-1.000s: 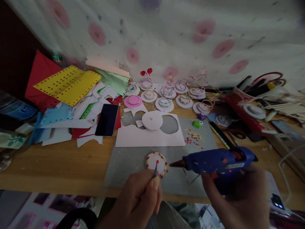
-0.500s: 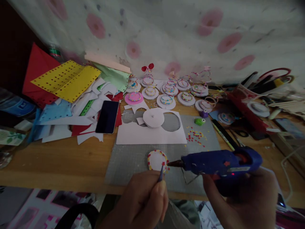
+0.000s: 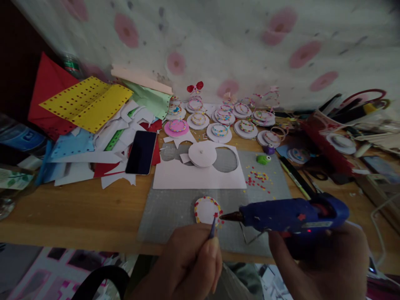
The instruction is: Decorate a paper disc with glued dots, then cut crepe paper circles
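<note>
Back right, a cup [image 3: 328,119] holds pens [image 3: 331,105]; right hand [image 3: 331,254] grips glue gun [image 3: 281,214], left hand [image 3: 190,258] pinches pointed tool [image 3: 213,228]

Phone [image 3: 141,152], blue-labelled bottle [image 3: 25,137], pink-flowered backdrop [image 3: 206,39].

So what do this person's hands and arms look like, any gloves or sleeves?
Both the left hand and the right hand are ordinary human hands, five-fingered by nature and bare: no gloves. I see no rings, bracelets, markings or cables on them. No sleeve shows; the picture cuts off the arms.
</note>
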The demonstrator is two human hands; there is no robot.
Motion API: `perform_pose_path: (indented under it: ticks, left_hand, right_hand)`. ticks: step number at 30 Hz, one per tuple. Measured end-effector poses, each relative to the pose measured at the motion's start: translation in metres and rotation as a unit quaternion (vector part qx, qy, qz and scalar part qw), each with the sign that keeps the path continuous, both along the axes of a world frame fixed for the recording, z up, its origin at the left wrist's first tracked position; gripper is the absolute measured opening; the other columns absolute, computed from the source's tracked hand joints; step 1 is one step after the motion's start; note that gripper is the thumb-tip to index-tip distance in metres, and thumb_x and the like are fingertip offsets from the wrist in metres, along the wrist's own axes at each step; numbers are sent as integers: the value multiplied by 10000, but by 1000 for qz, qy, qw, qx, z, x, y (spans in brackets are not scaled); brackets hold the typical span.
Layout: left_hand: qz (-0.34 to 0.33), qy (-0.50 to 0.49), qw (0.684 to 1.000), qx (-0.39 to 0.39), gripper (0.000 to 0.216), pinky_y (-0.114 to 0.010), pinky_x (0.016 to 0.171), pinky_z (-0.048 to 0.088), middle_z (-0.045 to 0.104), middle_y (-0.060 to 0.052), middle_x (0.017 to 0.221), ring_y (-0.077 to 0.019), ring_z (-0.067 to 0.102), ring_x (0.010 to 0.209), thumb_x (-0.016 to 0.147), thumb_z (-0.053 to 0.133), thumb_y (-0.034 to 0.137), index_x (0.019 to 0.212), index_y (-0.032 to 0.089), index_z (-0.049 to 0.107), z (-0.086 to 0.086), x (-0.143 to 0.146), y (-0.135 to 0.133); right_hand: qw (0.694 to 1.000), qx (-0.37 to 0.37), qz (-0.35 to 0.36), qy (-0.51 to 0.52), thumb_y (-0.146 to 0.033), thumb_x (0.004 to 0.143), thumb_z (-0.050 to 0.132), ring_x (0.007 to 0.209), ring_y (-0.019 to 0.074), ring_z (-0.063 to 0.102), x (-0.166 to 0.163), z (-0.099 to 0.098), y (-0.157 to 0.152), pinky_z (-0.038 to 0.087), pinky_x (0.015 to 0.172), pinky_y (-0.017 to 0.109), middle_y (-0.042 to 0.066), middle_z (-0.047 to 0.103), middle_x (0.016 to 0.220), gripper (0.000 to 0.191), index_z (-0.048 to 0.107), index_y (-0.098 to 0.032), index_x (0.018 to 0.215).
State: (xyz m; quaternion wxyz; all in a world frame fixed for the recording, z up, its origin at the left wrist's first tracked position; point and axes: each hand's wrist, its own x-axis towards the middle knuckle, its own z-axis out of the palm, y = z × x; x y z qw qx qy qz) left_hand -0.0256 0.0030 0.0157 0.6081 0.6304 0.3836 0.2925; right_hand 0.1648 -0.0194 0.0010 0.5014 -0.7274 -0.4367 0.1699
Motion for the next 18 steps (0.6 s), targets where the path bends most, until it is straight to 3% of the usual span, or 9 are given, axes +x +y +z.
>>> perform_pose_path:
  ticks: [13,18]
  left_hand:
    - [14,9,1000,-12,444,-280,594,342,413,29,574,-122,429,551,1015,236,334,604,218,358,2,1,-1]
    - [8,10,1000,-24,434,-279,593,348,415,29,577,-123,433,552,1012,238,335,608,221,350,4,0,-3]
  right_hand:
    - [1000,-10,12,-8,-280,624,760,463,129,537,5,-1,2,399,355,219,-17,570,665,326,498,-221,810]
    - [1000,1,17,14,-249,581,794,464,137,554,8,-3,2,410,358,223,-13,594,684,423,485,-224,869]
